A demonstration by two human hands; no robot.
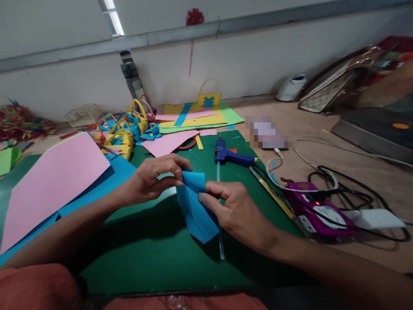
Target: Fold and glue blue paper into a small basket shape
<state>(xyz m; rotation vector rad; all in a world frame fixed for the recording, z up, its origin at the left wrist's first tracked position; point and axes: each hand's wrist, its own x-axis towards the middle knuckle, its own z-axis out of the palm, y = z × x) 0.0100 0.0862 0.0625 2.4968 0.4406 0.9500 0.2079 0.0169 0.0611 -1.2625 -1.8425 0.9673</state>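
A piece of blue paper [197,215] with its upper edge folded over is held up above the green mat. My left hand [158,176] pinches its upper left corner between thumb and fingers. On the other side my right hand [235,206] grips the right end of the fold, thumb in front. The lower part of the paper hangs down at a slant. Just behind my right hand lies a blue glue gun [234,157] on its side, with a clear glue stick [221,241] running from it towards me.
Pink sheets [58,181] over blue paper lie at left. Small yellow and blue paper baskets [124,133] and coloured sheets [193,120] stand farther back. At right are a box cutter [274,193], a purple power strip [319,211] with tangled cables, and a pixelated phone-like object [266,131].
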